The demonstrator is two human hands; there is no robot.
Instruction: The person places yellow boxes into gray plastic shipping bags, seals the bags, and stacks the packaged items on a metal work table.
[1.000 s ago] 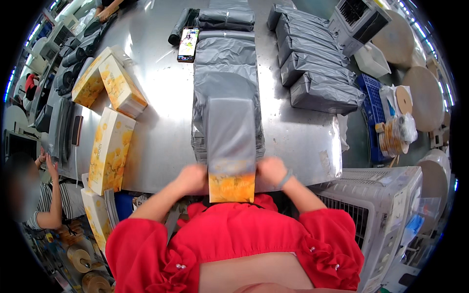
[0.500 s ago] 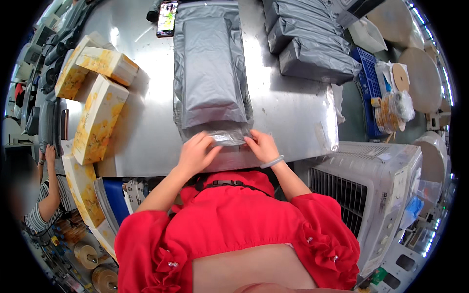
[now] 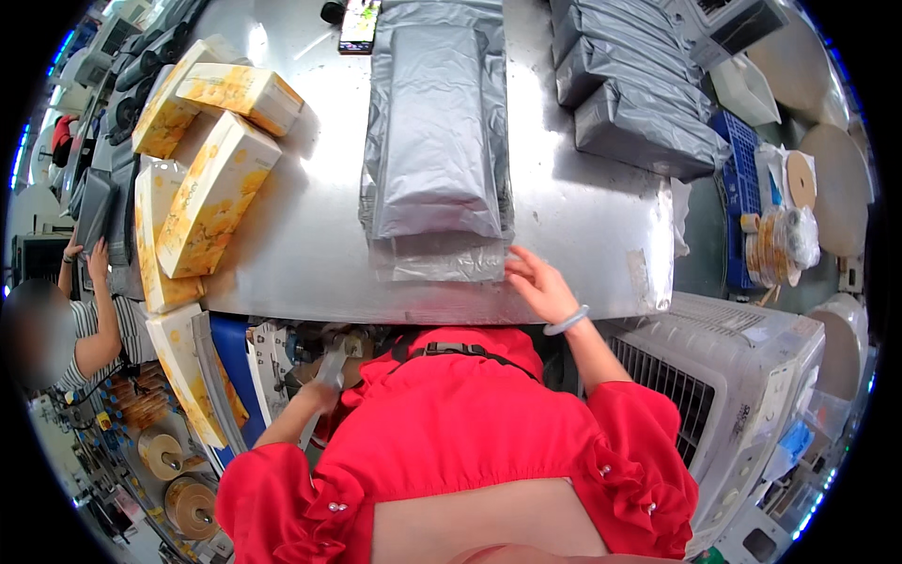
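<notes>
Grey parcel [image 3: 437, 132] lies flat, lengthwise, on a layer of grey film [image 3: 496, 56] at the middle of the worktop [image 3: 310, 235]. Its clear flap [image 3: 442, 258] points toward the person, lying short of the near edge.

Change: a second ago a yellow box end stuck out of the grey film; now the film covers it, no yellow showing. Half a second ago both hands were at the flap. Now only the right hand [image 3: 548, 293] is there, fingers loosely spread, tips at the flap's right corner; contact or a hair off, can't say. That grip pinches nothing I can make out.

Left hand [image 3: 322, 399] has dropped below the worktop edge, beside the red garment [image 3: 451, 414], near a pale strip [image 3: 331, 365]. It is blurred; the strip may be in its fingers, but I cannot tell whether that grip is spread or pressed together.

Meaning, as I judge it: covering is done and the flap end is the part being worked. Whether the flap is stuck down does not show.

Around: yellow-and-white boxes [image 3: 221, 197] left, phone [image 3: 360, 23] at the far side, row of wrapped grey packages [image 3: 648, 127] right. A co-worker's hand [image 3: 97, 258] is up at far left, well apart.
</notes>
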